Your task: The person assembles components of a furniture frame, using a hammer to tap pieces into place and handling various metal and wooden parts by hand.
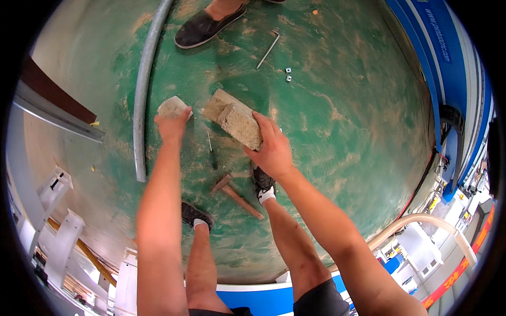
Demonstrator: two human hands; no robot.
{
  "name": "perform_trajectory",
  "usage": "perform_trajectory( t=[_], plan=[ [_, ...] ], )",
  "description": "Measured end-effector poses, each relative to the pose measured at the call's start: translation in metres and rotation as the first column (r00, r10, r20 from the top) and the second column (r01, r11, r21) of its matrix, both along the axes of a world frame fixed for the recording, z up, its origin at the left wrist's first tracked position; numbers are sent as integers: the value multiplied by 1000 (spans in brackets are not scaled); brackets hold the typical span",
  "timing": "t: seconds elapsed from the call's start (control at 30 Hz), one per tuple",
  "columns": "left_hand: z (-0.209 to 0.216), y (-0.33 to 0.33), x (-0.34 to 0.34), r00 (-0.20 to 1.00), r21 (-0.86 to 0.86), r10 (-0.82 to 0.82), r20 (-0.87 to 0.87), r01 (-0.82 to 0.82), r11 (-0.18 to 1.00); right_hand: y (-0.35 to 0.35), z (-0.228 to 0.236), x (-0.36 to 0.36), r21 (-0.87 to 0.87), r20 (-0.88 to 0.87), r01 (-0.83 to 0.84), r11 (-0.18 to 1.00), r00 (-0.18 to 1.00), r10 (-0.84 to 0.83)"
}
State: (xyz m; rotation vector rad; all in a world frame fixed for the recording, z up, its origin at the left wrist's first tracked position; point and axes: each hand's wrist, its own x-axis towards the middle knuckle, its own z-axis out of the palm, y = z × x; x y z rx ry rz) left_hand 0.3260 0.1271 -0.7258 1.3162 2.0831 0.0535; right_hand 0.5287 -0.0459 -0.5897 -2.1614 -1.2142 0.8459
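My left hand [172, 126] is closed round the near edges of a small pale block [173, 107], thumb on its right side. To the right, my right hand [275, 147] grips the right end of a rough tan block [240, 125], with fingers over the far edge and thumb at the near side. That block lies against or partly on a flatter tan block [215, 103]; the overlap hides which. Between my hands and a little nearer lies a thin screwdriver [212, 152] with a dark handle. A wooden-handled hammer [240, 197] rests on the floor between my feet.
A long grey pipe [141, 100] runs along the left. Farther off lie an L-shaped hex key [268, 50] and two small square metal pieces [288, 74]. Another person's dark shoe [205, 28] stands at the far side. Blue machinery [457, 63] borders the right of the green floor [358, 152].
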Motion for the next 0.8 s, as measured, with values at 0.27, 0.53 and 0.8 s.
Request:
perform_trajectory(
  t=[0.27,0.53,0.8],
  plan=[
    [5,-2,-15,999,104,-41,11,40,994,3,8,-1,36,-76,143,989,987,-140],
    [182,-11,-16,671,388,-708,219,606,695,-58,65,33,-131,-129,440,888,881,-456],
    [199,11,68,-21,608,-981,194,787,103,-89,97,40,-133,-244,507,852,816,-524]
  ],
)
